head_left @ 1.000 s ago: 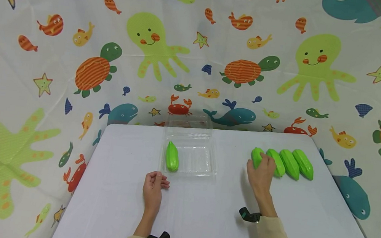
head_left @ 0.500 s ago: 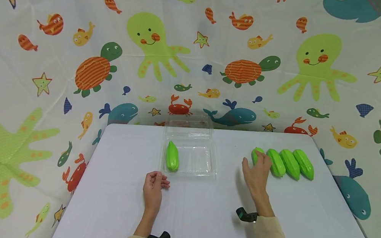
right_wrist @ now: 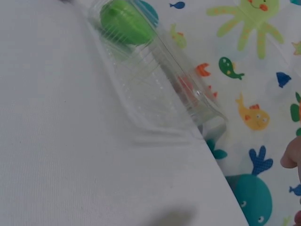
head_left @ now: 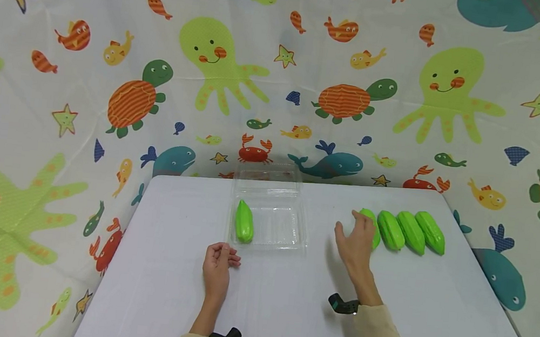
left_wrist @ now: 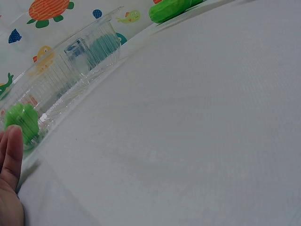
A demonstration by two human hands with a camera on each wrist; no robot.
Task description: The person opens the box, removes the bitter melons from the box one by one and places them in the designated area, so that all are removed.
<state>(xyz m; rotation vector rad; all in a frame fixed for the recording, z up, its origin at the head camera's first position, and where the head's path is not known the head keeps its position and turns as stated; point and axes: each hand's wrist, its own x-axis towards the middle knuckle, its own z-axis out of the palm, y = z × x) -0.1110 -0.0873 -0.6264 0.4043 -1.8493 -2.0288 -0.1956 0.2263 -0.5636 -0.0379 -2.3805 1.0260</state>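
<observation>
A clear plastic clamshell box [head_left: 276,229] stands with its lid up, and one green star fruit [head_left: 244,223] lies inside at the left. My left hand [head_left: 216,272] rests on the table before the box, fingers loose and holding nothing; its fingers [left_wrist: 13,150] show at the left wrist view's edge. At the right, my right hand [head_left: 356,247] is beside the leftmost star fruit [head_left: 371,230] of a row, partly covering it. Its thumb [head_left: 340,235] stands apart from the fingers, with nothing between them. In the right wrist view the thumb [right_wrist: 292,154] shows at the edge.
Three more star fruits, including the middle one [head_left: 410,232], lie side by side to the right. The white table [head_left: 286,300] ends at a cloth backdrop [head_left: 277,93] printed with sea animals. The box's lid [head_left: 268,174] leans near that back edge.
My right hand has drawn left off the leftmost star fruit, its thumb and fingers spreading, so more of that fruit shows. The left hand stays put.
</observation>
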